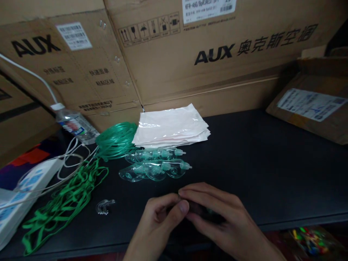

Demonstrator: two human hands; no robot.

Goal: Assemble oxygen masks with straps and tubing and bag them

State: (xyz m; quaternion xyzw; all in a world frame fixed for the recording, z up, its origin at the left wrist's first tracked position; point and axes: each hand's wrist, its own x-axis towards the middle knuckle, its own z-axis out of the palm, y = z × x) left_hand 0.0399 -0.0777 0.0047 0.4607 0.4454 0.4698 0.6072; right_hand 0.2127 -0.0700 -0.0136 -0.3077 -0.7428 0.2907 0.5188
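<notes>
While both hands meet at the near edge of the black bench (272, 163), the left hand (160, 221) and right hand (217, 217) pinch a small dark piece (203, 213), mostly hidden. Clear masks (154, 168) lie just beyond, green straps (67, 203) to the left.

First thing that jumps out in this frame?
The two hands, left hand and right hand, pressed together at the near table edge around something small and dark, too hidden to identify. Next, the green straps sprawled at left beside the coiled green tubing. Behind them, clear masks and a stack of bags below the AUX boxes.
</notes>
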